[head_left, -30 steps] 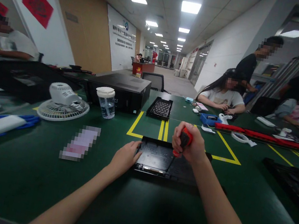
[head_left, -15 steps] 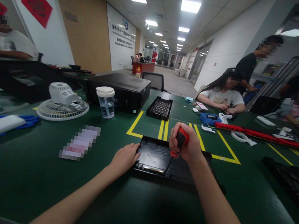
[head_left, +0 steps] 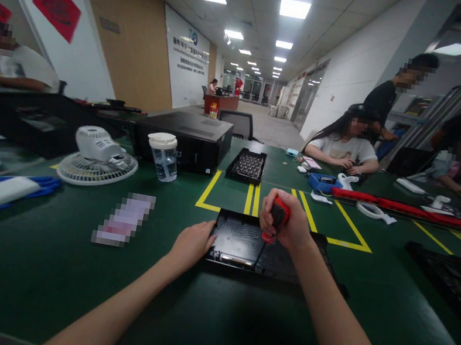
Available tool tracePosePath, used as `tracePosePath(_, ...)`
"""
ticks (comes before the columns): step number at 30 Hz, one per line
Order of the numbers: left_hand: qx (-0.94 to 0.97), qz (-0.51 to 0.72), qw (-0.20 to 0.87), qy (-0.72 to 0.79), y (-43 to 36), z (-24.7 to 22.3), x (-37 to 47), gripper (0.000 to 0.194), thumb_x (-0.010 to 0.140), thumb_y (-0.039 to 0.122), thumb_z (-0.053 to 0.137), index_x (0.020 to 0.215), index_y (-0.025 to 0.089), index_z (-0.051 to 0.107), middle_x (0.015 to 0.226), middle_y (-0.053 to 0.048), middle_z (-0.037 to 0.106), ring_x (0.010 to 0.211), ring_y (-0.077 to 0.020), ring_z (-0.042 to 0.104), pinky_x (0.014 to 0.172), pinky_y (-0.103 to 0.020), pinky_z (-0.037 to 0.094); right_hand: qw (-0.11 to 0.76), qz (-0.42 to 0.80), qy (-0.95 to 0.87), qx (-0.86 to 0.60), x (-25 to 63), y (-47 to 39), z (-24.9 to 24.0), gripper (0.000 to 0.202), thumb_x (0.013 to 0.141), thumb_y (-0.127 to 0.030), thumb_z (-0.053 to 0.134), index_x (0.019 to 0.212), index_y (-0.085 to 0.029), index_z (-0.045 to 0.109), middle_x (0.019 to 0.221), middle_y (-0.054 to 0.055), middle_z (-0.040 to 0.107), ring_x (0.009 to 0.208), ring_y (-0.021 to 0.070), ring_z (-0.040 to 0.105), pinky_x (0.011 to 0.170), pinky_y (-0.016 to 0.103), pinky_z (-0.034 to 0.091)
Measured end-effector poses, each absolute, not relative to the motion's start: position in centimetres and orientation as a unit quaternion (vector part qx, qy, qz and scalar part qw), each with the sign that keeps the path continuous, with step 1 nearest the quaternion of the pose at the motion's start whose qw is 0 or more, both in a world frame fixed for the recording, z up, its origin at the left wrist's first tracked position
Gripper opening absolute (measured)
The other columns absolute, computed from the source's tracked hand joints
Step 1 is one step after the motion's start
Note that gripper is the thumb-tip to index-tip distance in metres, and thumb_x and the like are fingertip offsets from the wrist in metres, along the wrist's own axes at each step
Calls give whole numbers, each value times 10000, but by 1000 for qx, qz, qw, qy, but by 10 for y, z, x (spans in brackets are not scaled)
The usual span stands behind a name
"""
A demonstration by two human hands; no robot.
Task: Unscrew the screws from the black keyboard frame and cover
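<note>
A flat black plastic tray (head_left: 240,244) with a low rim lies on the green table in front of me. My left hand (head_left: 195,239) grips its left edge, fingers closed over the rim. In my right hand (head_left: 291,222) is a red-and-black screwdriver (head_left: 280,214), held upright in a closed fist above the middle of the tray. Its tip is hard to make out against the dark surface. My right forearm covers part of the tray's right half.
Beyond the tray, yellow tape (head_left: 252,200) marks the table near a second black tray (head_left: 247,165). Leftward stand a lidded cup (head_left: 163,158), a white fan (head_left: 99,158) and a black case (head_left: 187,135). A blue box (head_left: 322,181) and another black tray (head_left: 452,283) are rightward; people sit around.
</note>
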State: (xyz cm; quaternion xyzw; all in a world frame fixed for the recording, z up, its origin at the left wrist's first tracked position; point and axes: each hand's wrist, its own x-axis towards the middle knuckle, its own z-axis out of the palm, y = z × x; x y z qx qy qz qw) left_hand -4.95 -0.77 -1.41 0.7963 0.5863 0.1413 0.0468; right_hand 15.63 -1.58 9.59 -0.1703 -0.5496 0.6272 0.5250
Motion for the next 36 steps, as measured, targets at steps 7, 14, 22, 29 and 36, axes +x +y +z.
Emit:
tracePosePath(7,796,139,46,588,-7,-15,-50,409,864,338,383,1233,174,441,1126,-108,589,1005,-213,565,835,-301,424,525,625,-551,-173,156,-16,96,304,803,-356,420,598,-149,508,418,-42,467,275,66,371,293,181,303)
tracePosePath(14,791,137,54,594,-8,-12,-49,405,859,325,396,1233,178,445,1145,-106,582,1007,-206,564,850,-298,419,528,626,-550,-162,153,-15,95,302,806,-333,413,589,-146,513,421,-38,469,273,66,374,285,178,297)
tracePosePath(22,796,139,47,587,-7,-14,-49,403,861,329,395,1224,163,451,1125,-116,592,1033,-206,556,861,-295,413,525,624,-555,-167,154,-14,93,295,795,-346,421,596,-147,510,424,-40,466,276,63,370,286,176,304)
tracePosePath(29,792,138,56,592,-8,-13,-50,390,857,316,404,1220,181,453,1131,-105,592,1033,-208,555,856,-295,413,503,639,-565,-139,154,-15,94,354,790,-411,355,628,-146,527,440,-27,479,292,76,388,295,190,323)
tracePosePath(36,794,139,51,589,-8,-14,-50,409,861,327,392,1235,169,441,1137,-110,585,1008,-205,562,849,-297,419,489,659,-559,-117,155,-15,95,331,762,-355,319,648,-139,543,427,-10,475,303,93,396,300,205,328)
